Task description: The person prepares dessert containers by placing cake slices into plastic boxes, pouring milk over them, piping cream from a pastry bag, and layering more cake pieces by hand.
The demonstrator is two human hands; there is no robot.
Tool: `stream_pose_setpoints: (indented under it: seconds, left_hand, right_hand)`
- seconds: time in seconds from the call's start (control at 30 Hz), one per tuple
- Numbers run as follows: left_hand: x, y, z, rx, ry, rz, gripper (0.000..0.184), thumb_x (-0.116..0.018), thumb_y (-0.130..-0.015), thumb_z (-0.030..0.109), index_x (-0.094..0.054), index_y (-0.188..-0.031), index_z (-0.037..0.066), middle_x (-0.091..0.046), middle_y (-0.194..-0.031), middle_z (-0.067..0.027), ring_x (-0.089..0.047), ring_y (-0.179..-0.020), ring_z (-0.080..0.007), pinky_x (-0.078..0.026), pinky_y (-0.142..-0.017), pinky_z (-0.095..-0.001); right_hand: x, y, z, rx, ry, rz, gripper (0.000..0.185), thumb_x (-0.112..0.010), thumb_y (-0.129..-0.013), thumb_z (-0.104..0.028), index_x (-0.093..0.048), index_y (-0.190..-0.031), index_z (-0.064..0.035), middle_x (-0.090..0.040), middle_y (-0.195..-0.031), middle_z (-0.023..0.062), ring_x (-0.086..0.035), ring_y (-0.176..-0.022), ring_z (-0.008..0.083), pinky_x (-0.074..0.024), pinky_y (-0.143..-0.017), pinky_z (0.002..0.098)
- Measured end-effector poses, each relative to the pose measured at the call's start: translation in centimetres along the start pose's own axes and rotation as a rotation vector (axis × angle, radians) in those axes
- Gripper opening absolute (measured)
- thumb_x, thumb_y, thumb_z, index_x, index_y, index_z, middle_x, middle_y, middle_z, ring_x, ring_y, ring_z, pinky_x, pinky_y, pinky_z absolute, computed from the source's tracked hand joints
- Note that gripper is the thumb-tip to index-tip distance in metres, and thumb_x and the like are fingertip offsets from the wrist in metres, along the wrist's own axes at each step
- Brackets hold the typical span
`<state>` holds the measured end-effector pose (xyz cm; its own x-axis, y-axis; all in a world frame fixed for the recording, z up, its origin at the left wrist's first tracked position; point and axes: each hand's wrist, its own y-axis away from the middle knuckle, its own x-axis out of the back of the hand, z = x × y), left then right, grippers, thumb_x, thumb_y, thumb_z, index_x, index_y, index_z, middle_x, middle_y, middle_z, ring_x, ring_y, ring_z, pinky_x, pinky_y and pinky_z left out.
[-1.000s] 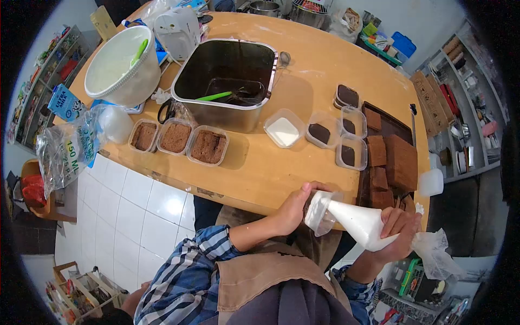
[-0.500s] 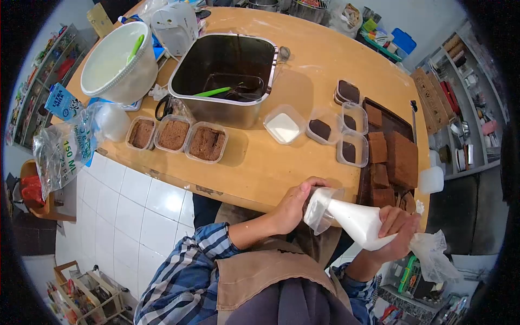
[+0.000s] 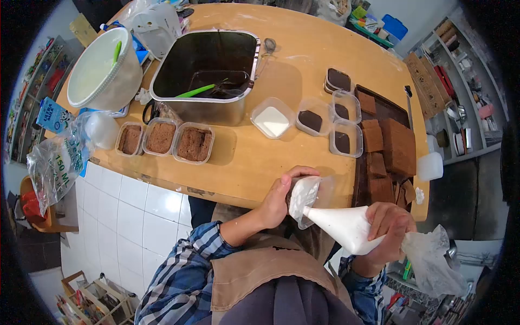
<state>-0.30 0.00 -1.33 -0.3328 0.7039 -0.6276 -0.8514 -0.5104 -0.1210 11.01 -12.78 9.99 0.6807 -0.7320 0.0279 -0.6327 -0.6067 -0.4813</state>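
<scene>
My left hand (image 3: 277, 201) is wrapped round a clear square plastic cup (image 3: 320, 190), tilted toward the right, with white cream inside it. In my right hand (image 3: 391, 230) is a piping bag (image 3: 344, 225) full of white cream, squeezed near its twisted upper end. The bag's tip is at the mouth of the cup. Its loose clear end hangs behind my right hand. On the table beyond stand a cup with a white layer (image 3: 272, 120) and a cup with a dark chocolate layer (image 3: 310, 120).
A dark tray (image 3: 362, 181) with cut chocolate cake (image 3: 399, 146) lies at the right. At the left stand three cups of brown cake (image 3: 193, 143), a deep pan of chocolate (image 3: 208, 111) and a white bowl (image 3: 97, 81). A wooden table (image 3: 244, 173) carries them.
The piping bag's tip has drawn back a little, showing more cream in the cup. Both hands have shifted slightly, and the whole view has turned a little.
</scene>
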Motion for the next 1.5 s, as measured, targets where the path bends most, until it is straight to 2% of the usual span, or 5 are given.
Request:
stream_pose_setpoints:
  seconds: [0.17,0.8,1.1,1.2,1.5]
  left_hand:
    - [-0.2,0.0,0.5,0.010,-0.013,0.031,0.065,-0.021,-0.089,0.055,-0.041,-0.117,0.000,-0.055,-0.100,-0.0107,-0.053,-0.091,-0.0158,-0.042,-0.080,-0.0284]
    - [0.1,0.2,0.5,0.012,-0.080,0.012,0.066,-0.020,-0.089,0.055,-0.039,-0.119,-0.001,-0.054,-0.101,-0.0109,-0.052,-0.092,-0.0161,-0.040,-0.083,-0.0279]
    - [-0.4,0.5,0.6,0.136,0.006,0.032,0.082,-0.019,-0.081,0.068,-0.038,-0.119,-0.003,-0.052,-0.106,-0.0127,-0.052,-0.098,-0.0189,-0.042,-0.087,-0.0325]
    - [-0.4,0.4,0.1,0.051,-0.002,0.000,0.072,-0.019,-0.086,0.062,-0.039,-0.119,0.001,-0.051,-0.105,-0.0088,-0.053,-0.089,-0.0140,-0.049,-0.072,-0.0275]
    - [-0.9,0.4,0.6,0.085,-0.142,0.029,0.085,-0.018,-0.080,0.070,-0.039,-0.119,-0.003,-0.051,-0.108,-0.0143,-0.051,-0.100,-0.0203,-0.041,-0.088,-0.0328]
  right_hand:
    - [-0.7,-0.1,0.3,0.124,0.180,0.037,0.037,-0.048,-0.089,-0.020,-0.038,-0.056,-0.0075,-0.035,-0.041,0.0019,-0.034,-0.034,0.0102,-0.0330,-0.042,0.0262]
    - [-0.4,0.1,0.4,0.118,0.318,0.008,0.038,-0.046,-0.090,-0.021,-0.036,-0.055,-0.0069,-0.036,-0.042,0.0020,-0.033,-0.036,0.0100,-0.0334,-0.043,0.0261]
    - [-0.8,-0.7,0.5,0.129,0.046,0.179,0.037,-0.042,-0.091,-0.017,-0.036,-0.055,-0.0103,-0.032,-0.042,-0.0002,-0.030,-0.037,0.0080,-0.0305,-0.042,0.0255]
    - [-1.4,-0.7,0.6,0.147,0.087,0.194,0.037,-0.042,-0.091,-0.017,-0.037,-0.055,-0.0091,-0.032,-0.042,0.0006,-0.030,-0.038,0.0084,-0.0306,-0.043,0.0255]
    - [-1.1,-0.3,0.4,0.106,0.165,0.150,0.041,-0.043,-0.090,-0.021,-0.035,-0.052,-0.0096,-0.033,-0.043,0.0013,-0.031,-0.038,0.0089,-0.0327,-0.045,0.0260]
